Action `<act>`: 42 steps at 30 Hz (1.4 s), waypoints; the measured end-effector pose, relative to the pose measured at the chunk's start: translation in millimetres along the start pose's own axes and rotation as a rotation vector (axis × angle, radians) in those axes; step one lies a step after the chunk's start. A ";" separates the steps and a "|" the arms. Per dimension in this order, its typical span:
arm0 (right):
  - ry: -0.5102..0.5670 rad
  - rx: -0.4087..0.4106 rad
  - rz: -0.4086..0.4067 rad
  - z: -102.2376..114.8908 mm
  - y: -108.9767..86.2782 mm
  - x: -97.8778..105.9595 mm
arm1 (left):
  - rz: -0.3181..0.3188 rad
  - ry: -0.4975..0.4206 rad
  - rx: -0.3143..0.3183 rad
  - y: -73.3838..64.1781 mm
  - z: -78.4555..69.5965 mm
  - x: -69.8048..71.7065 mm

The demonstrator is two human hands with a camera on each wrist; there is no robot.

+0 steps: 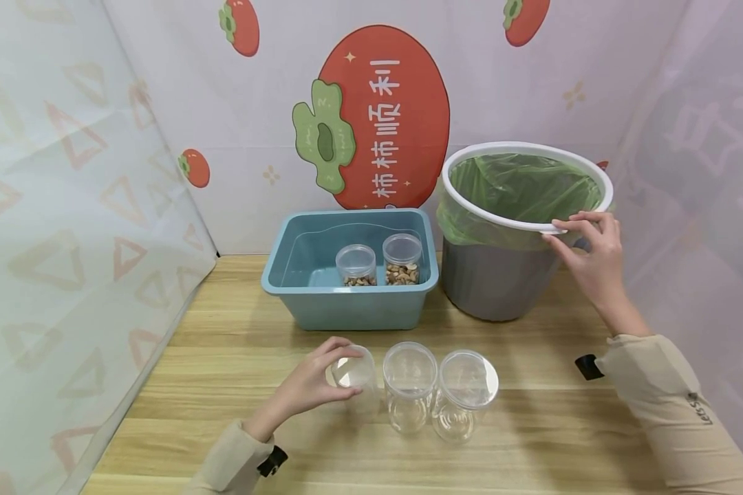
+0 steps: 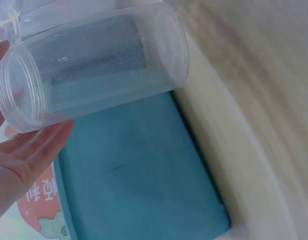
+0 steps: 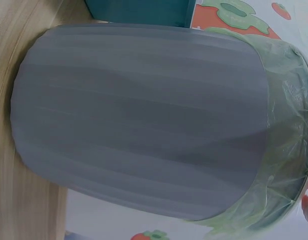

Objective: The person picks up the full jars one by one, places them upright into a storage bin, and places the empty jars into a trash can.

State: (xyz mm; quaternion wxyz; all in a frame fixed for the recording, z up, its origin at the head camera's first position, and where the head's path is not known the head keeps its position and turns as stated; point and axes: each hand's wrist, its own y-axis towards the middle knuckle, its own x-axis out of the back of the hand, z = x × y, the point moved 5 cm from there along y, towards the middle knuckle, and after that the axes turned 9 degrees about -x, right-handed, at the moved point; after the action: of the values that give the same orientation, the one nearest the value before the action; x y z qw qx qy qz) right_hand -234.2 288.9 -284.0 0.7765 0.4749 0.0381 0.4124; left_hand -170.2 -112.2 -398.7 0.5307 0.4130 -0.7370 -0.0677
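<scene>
Locate the clear jar (image 1: 354, 375) directly in front of the blue tub (image 1: 349, 290), on your side of it; no contents show through its wall. Your left hand (image 1: 312, 378) grips this jar around its top end, thumb and fingers on opposite sides; whether the base bears fully on the tabletop (image 1: 532, 433) cannot be told. Apply even, light pressure, since a thin plastic wall would probably flex under a hard squeeze, and hold the jar upright to avoid knocking the middle jar (image 1: 409, 388) and right-hand jar (image 1: 466, 388), which stand in the same row before the tub. Your right hand (image 1: 594, 251) pinches the white rim of the grey trash can (image 1: 495, 282), just right of the tub, fingers over the rim and thumb outside. Steady that rim without pulling, as the green liner (image 1: 526, 185) folded over it could slip. Avoid jolting the tub: two nut-filled jars, one nearer its centre (image 1: 356, 265) and one toward its right wall (image 1: 402, 258), stand inside.
</scene>
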 end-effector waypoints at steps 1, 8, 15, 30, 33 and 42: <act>0.003 -0.004 -0.005 -0.7 -0.1 -0.1 | -0.007 0.005 -0.004 2.2 -0.1 3.3; 0.029 -0.014 -0.024 -7.0 -1.4 -1.2 | -0.073 0.035 -0.054 21.6 -2.8 30.5; 0.013 -0.013 -0.016 -1.0 -1.6 -0.8 | -0.122 0.059 -0.080 43.5 -6.5 60.9; 0.030 -0.005 -0.018 -4.4 -0.6 -2.5 | -0.176 0.049 -0.128 99.7 -12.6 108.9; 0.027 0.002 -0.015 -3.3 -0.3 -2.3 | -0.203 0.048 -0.141 112.4 -15.1 115.2; 0.011 -0.002 -0.003 0.6 -1.0 -0.7 | -0.248 0.023 -0.084 150.5 -15.3 123.4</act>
State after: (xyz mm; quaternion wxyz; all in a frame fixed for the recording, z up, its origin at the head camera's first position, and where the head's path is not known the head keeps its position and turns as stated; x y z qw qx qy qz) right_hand -233.8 287.8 -284.7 0.7774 0.4718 0.0424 0.4139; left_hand -250.0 -93.2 -221.5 0.5436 0.4791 -0.6707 -0.1586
